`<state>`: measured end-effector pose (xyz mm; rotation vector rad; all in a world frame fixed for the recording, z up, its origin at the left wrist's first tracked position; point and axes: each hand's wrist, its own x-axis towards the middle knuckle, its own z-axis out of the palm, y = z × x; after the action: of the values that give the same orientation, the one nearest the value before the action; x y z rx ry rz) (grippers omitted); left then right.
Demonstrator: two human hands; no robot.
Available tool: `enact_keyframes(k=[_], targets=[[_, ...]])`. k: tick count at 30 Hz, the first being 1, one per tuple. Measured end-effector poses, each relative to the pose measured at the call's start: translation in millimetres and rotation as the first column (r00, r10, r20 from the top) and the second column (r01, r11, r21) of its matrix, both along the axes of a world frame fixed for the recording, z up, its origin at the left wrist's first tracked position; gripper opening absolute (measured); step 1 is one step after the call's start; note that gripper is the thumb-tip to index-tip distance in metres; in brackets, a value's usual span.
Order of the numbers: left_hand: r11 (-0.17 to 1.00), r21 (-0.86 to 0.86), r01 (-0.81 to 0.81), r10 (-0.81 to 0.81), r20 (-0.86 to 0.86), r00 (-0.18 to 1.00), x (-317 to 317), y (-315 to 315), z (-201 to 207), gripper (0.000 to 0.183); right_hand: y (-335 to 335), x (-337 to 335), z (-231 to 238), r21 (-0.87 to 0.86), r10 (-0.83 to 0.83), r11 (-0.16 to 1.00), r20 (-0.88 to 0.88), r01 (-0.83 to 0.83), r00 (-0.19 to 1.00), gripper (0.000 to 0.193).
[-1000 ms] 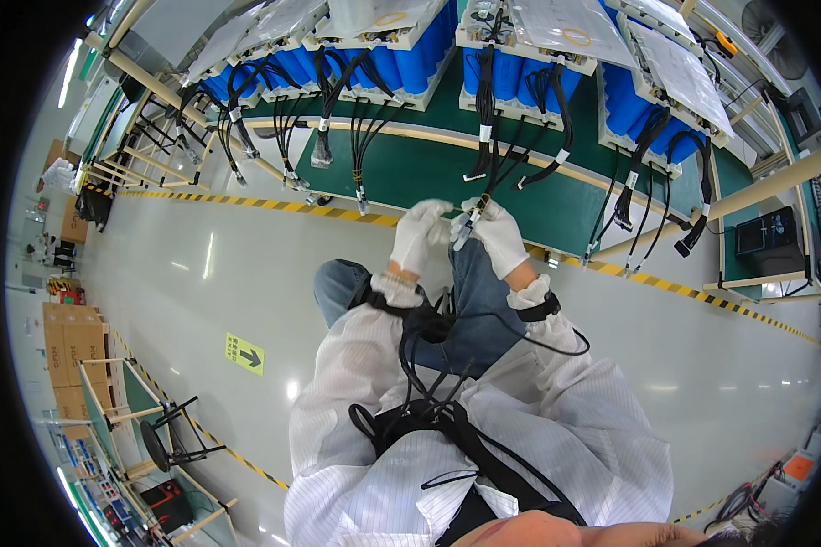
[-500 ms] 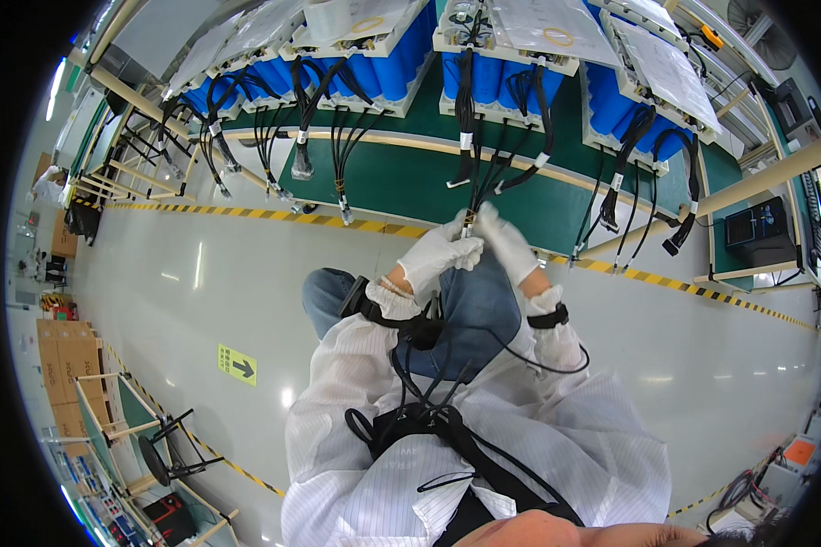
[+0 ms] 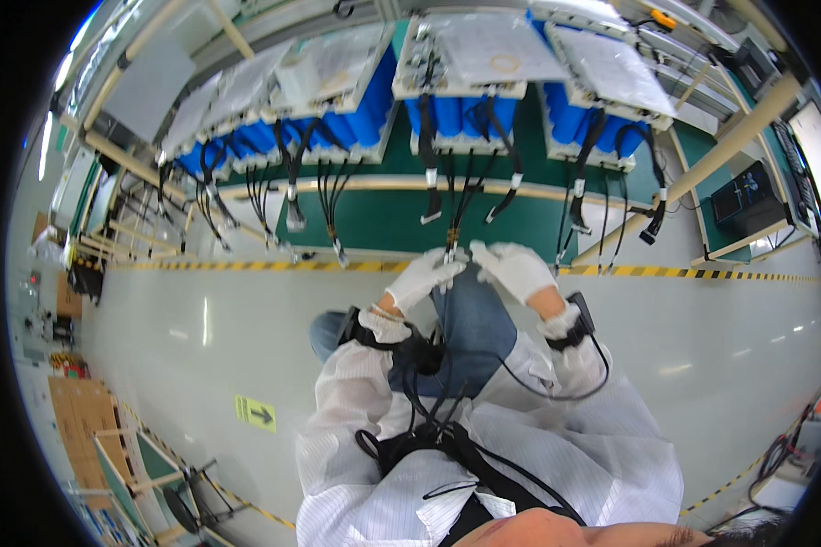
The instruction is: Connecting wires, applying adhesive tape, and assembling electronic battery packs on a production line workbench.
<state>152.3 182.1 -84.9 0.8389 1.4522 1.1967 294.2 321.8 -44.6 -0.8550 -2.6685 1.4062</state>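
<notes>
My left hand (image 3: 425,276), in a white glove, grips the lower end of a bundle of thin black cables (image 3: 453,223). A yellowish band wraps the bundle just above the fingers, and pale tips show by the glove. The bundle hangs from the middle blue battery pack (image 3: 447,118). Close by on the right is my right hand (image 3: 520,272), also gloved, a small gap away from the bundle. Its fingers are drawn together toward the left hand; whether something small sits in them is too blurred to see. Thicker black cables (image 3: 429,187) with white labels hang on both sides.
More blue battery packs (image 3: 593,123) stand in a row on the green bench (image 3: 374,223), their cables dangling over its pale front rail. A black device (image 3: 741,196) sits on the right-hand bench. Behind me are a black stool (image 3: 184,500) and cardboard boxes (image 3: 82,419).
My right hand has drawn away from the bundle to the right. My left hand keeps its grip on the cables. The whole view has shifted, and the bench sits lower in it.
</notes>
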Motion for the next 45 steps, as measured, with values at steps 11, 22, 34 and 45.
enact_keyframes(k=[11, 22, 34, 45], targets=[[0.949, 0.042, -0.313, 0.297, 0.214, 0.930, 11.6, 20.7, -5.1, 0.036, 111.5, -86.2, 152.2, 0.694, -0.069, 0.531, -0.537, 0.487, 0.841, 0.038], [0.984, 0.056, -0.171, 0.166, 0.092, 0.982, -5.5, -47.0, 47.7, 0.038, 89.8, -62.9, 168.3, -0.311, -0.381, 0.922, -0.626, 0.230, 0.680, 0.029], [0.934, 0.347, 0.080, 0.099, -0.471, 0.877, 102.9, 56.1, 62.2, 0.010, 20.1, 123.5, 39.8, -0.581, -0.164, 0.811, -0.104, 0.074, 0.981, 0.030], [0.967, -0.004, 0.256, -0.256, -0.023, 0.966, 165.1, 112.4, -24.7, 0.013, 39.1, 169.1, -47.9, -0.895, -0.809, 0.415, -0.446, -0.165, 0.383, 0.032]])
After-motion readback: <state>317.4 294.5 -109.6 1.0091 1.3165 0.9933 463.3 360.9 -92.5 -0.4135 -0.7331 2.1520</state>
